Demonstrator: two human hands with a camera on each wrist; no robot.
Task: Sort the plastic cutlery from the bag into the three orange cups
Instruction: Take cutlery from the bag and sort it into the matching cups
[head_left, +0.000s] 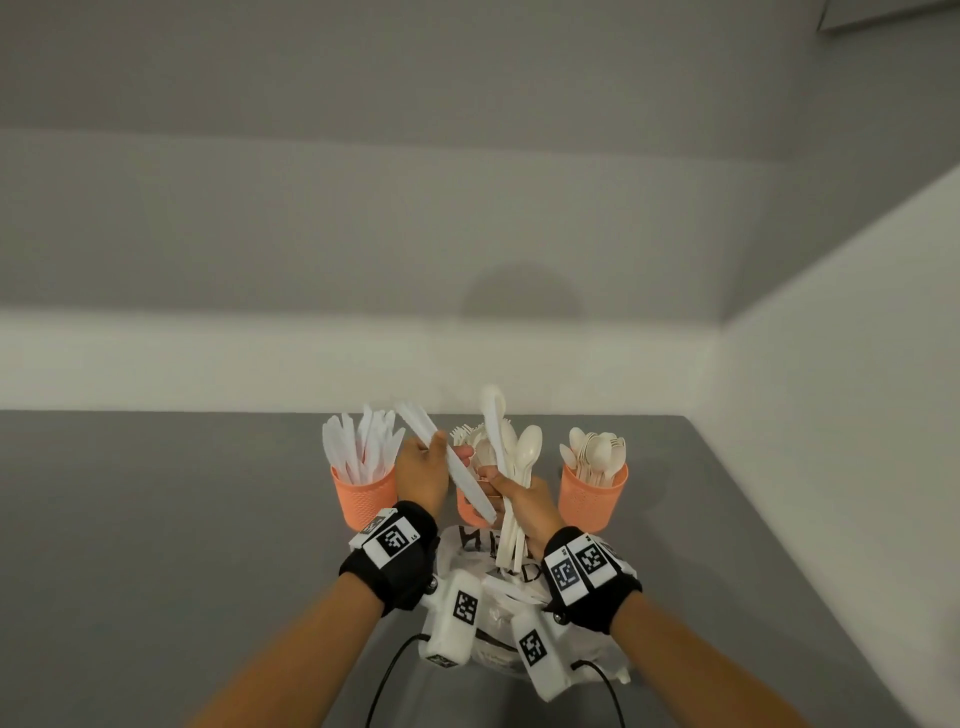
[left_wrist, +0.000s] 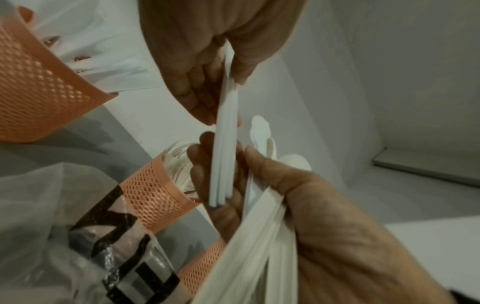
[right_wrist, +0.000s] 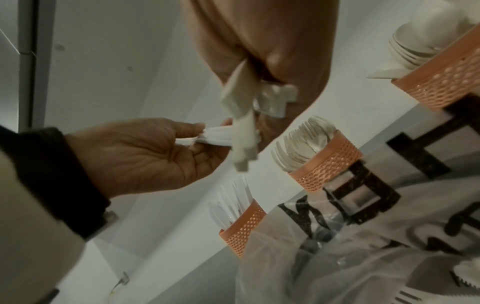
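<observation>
Three orange mesh cups stand in a row: the left cup (head_left: 362, 499) holds white knives, the middle cup (right_wrist: 326, 162) forks, the right cup (head_left: 592, 500) cream spoons. My left hand (head_left: 434, 460) pinches a few white knives (head_left: 451, 465) between thumb and fingers, in front of the middle cup. Close to its right, my right hand (head_left: 506, 488) grips a bundle of cream cutlery (head_left: 511, 457), spoon heads up, handles hanging below the fist. In the left wrist view the knives (left_wrist: 224, 156) pass right beside the right hand's fingertips (left_wrist: 205, 156). The plastic bag (head_left: 475, 545) lies under both wrists.
The cups sit near the back of a grey table (head_left: 182, 519), close to a white wall (head_left: 260, 353). A second white wall (head_left: 831, 415) borders the table's right side. More cutlery shows inside the printed bag (right_wrist: 363, 257). Cables trail from the wrist cameras at the near edge.
</observation>
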